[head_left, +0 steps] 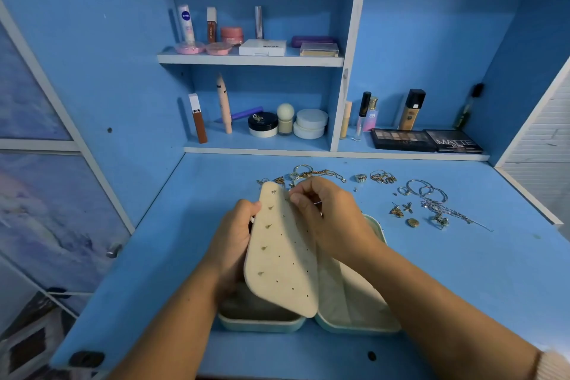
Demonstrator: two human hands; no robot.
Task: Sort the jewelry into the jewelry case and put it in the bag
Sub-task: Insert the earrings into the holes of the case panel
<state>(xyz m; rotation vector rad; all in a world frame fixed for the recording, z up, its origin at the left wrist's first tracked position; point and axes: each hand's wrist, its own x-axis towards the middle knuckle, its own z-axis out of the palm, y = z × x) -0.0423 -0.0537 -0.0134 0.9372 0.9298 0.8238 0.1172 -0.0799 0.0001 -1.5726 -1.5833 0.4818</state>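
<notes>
Head view is showing a teal jewelry case (262, 322) lying open near the front middle of the blue tabletop (462, 287), both halves facing up. A cream earring panel (283, 268) is standing up between the halves, tilting slightly, with a column of small studs (268, 226) sitting in its left row of holes. The left hand (234, 241) is gripping the panel's left edge, thumb curling over the front. The right hand (324, 213) is pinching the panel's top edge with bent fingertips, just beside the uppermost stud (whether it is also holding an earring is too small to tell). Loose jewelry is lying along the far edge of the tabletop: gold chains and rings (314, 174) behind the hands, silver bangles (425, 191) and pendants toward the right edge. Cosmetics are standing on the shelves (246, 60) behind.
</notes>
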